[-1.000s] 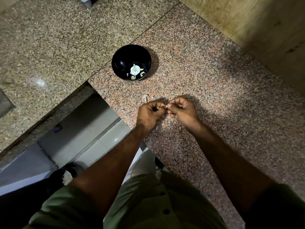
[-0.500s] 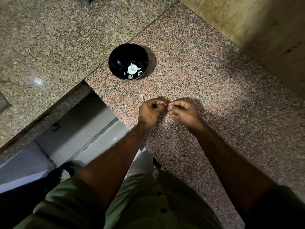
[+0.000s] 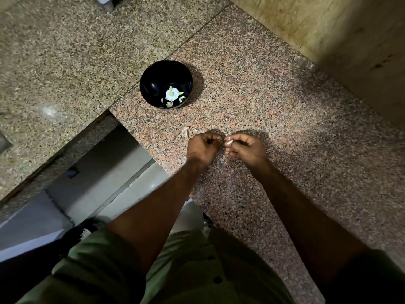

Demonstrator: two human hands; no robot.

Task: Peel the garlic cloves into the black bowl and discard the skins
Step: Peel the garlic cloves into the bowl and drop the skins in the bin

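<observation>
Bowl sits on the counter, far side, a few pale cloves and bits at its bottom. Just left of the hands, a scrap of skin lies on the stone.

Left hand: fingers curled tight, grip clenched near the clove; what it pinches I cannot tell. Right hand: fingertips pinching the clove, a small pale sliver between the two hands, held above the counter, well short of the bowl.

Handling, as I judge it: clove is light, firm, slick once bared. Skin is papery, tears easily, clings. Best held at the ends, nail worked under the loose edge.
</observation>
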